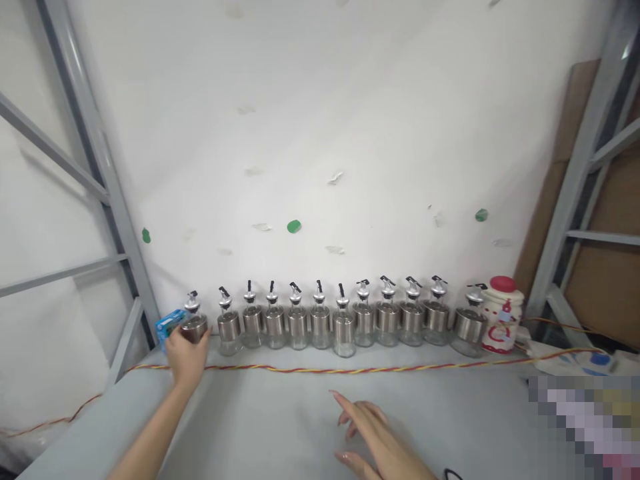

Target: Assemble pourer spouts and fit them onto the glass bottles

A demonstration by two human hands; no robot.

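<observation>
My left hand (186,357) is closed around an oil bottle (194,325) at the left end of the row; its metal sleeve and black-tipped pour spout show above my fingers. The lower part of that bottle is hidden by the hand. Just behind it, to the left, is a blue box (169,323). My right hand (373,433) is over the grey surface in front of the row, fingers apart, holding nothing. Several similar glass bottles with steel sleeves stand upright along the wall, among them a bottle (344,328) set slightly forward of its neighbours.
A red-and-yellow twisted cord (320,370) runs across the grey tabletop (260,413) in front of the bottles. At the right end stands a cream jar (503,317) with a red lid. Grey metal frame posts (117,180) rise on both sides. A white wall (320,133) is behind.
</observation>
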